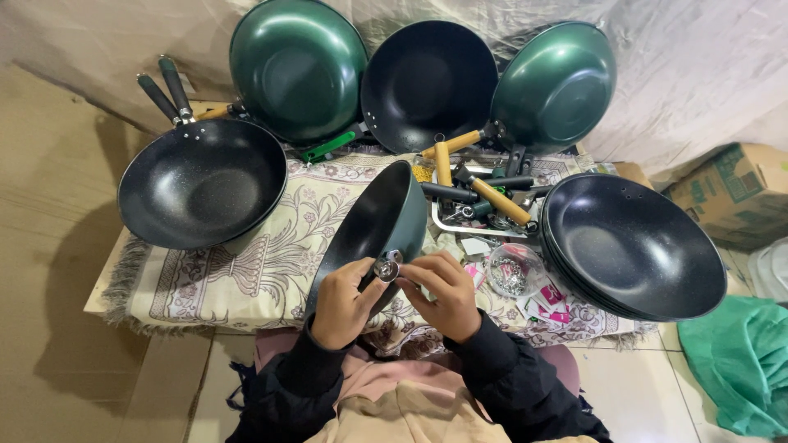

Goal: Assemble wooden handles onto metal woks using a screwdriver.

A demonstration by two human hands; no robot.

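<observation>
My left hand [343,302] and right hand [443,294] both close their grip on a small metal fitting [387,267] at the rim of a tilted pan [379,226]. From there the pan's bowl faces left, its long axis running up-right above the surface [263,279]. Both wrists bend inward.

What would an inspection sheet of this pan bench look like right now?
Surface: low board under a patterned cloth.
Job's things: tilted wok on edge; metal fitting at its rim.
Clutter: black woks; green woks; loose handles; bowl of screws; pink packets.
Grips: left hand and right hand, both pinching the fitting.
Cables: nothing seen.
Surroundings: plastic sheet, cardboard box, green fabric, tiled floor.
</observation>
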